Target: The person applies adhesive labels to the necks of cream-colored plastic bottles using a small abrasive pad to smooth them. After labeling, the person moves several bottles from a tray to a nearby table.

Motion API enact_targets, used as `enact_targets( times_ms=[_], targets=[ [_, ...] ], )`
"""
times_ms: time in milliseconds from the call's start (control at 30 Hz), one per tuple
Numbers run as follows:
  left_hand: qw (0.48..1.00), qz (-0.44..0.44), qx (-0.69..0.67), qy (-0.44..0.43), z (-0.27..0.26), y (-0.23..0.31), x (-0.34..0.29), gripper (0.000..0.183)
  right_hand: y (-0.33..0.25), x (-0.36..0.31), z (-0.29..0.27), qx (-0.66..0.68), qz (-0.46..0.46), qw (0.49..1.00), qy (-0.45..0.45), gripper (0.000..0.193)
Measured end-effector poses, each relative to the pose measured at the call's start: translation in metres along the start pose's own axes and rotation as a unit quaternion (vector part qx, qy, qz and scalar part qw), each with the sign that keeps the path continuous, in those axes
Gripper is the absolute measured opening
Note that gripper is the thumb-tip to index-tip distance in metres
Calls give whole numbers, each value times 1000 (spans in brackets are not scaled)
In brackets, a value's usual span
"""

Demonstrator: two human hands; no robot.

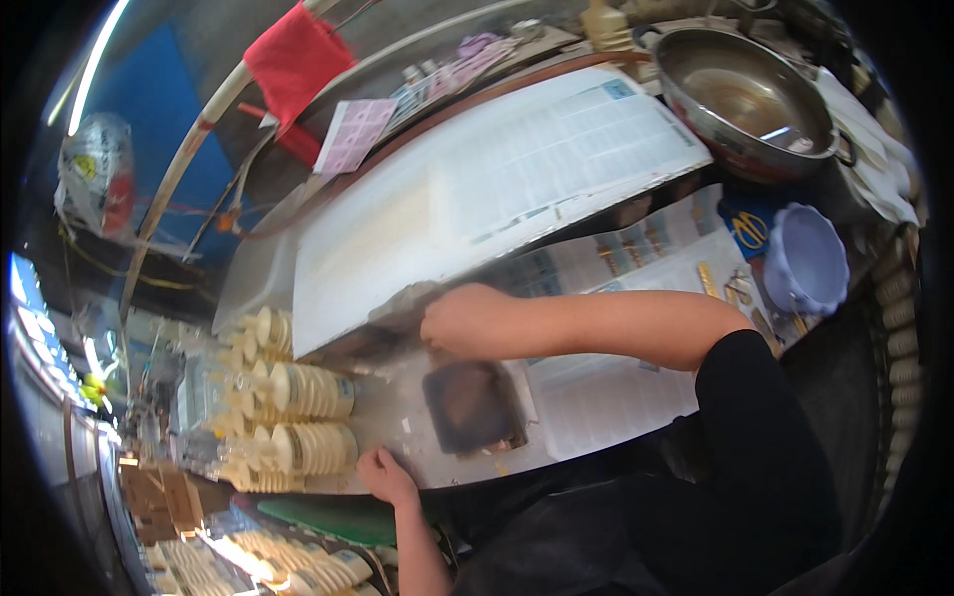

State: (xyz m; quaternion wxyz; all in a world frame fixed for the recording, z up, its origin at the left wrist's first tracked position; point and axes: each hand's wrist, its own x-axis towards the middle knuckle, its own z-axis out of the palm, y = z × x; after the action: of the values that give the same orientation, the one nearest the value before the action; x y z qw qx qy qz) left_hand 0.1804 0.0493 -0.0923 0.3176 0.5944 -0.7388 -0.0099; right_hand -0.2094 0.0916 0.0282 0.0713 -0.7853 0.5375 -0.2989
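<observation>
My right hand (465, 321) reaches across the table to the near edge of a tilted white panel (378, 238). Its fingers are curled, and whatever they may hold is hidden. A greyish, blurred patch lies beside the fingers. My left hand (388, 479) rests at the table's front edge, fingers bent in, next to rows of cream-coloured bottles (316, 449); I cannot make out anything in it. Between and to the right of the hands sits a dark square pad (465, 405), blurred, on the table.
Label sheets (621, 397) lie under and beyond my right forearm, with small gold-coloured pieces (708, 280) on them. A purple bowl (807, 260), yellow-handled scissors (750, 233) and a large metal pot (745, 94) stand at the right. A red cloth (298, 65) hangs far left.
</observation>
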Motion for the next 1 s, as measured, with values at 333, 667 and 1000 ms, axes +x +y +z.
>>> enact_targets(
  times_ms=[333, 667, 1000],
  targets=[
    [1000, -16, 9, -8, -6, 1, -3, 17, -20, -22, 1, -158, 32, 987, 20, 12],
    [1000, -7, 1, -20, -5, 0, -1, 18, 57, 16, -41, -211, 207, 946, 134, 17],
    [1000, 15, -6, 1, -3, -4, 5, 12, 79, 59, 4, -400, 184, 898, 16, 15]
  ],
)
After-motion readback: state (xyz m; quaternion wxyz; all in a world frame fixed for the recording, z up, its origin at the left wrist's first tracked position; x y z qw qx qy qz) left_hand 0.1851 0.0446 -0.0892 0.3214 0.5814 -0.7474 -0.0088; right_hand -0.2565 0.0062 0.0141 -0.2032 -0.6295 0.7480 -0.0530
